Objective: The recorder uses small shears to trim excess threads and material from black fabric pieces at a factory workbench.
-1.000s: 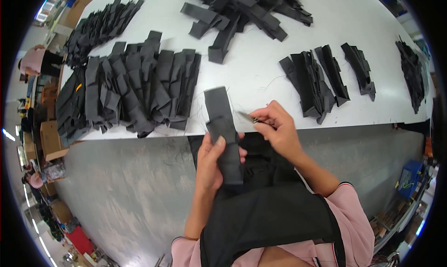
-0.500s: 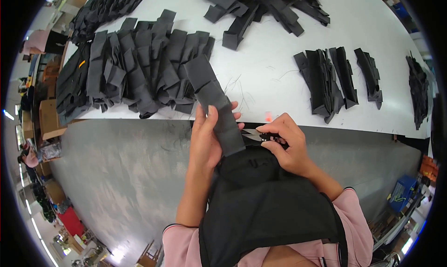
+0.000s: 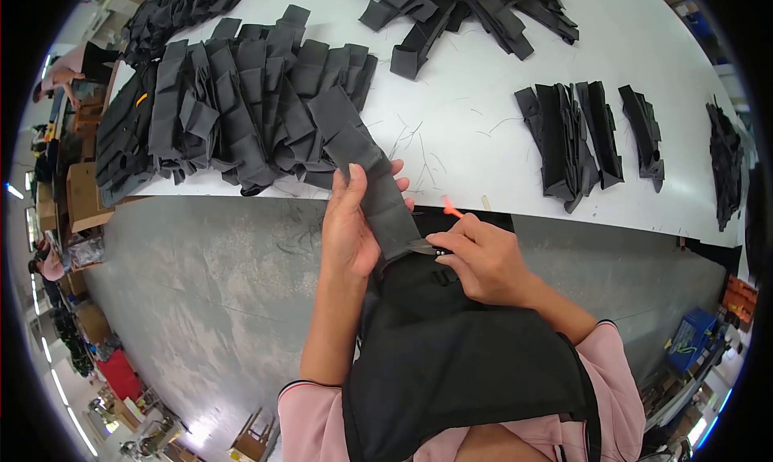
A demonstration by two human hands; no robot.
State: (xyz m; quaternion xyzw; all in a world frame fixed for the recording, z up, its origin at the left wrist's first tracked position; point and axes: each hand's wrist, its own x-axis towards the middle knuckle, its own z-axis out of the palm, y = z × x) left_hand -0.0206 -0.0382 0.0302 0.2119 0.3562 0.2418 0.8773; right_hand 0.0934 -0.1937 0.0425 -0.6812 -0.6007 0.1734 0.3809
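Note:
My left hand point(image 3: 348, 232) is closed on a flat dark grey fabric strip point(image 3: 372, 180), thumb on top and fingertips showing past its far edge. The strip slants from the table edge down toward my black apron point(image 3: 475, 365). In my right hand point(image 3: 493, 265) is a pair of thread snips point(image 3: 422, 247), their handles mostly covered by my fingers. Their metal blades point left and meet the strip's lower right corner. Whether the blades are apart is too small to tell. Just beyond my right fingers lies a small orange piece point(image 3: 452, 208) by the table edge.
On the white table point(image 3: 459, 140) lies a large pile of grey strips point(image 3: 233, 107) at left, with another pile point(image 3: 459, 11) at the back. Black folded bundles point(image 3: 560, 144) lie at right. Loose threads point(image 3: 419, 148) are scattered between. Two people work at far left, near cardboard boxes point(image 3: 84, 196).
The snips have moved left and slightly down, from beside the strip onto its lower corner. My left hand and the strip have shifted slightly left and up. The orange piece shows more plainly.

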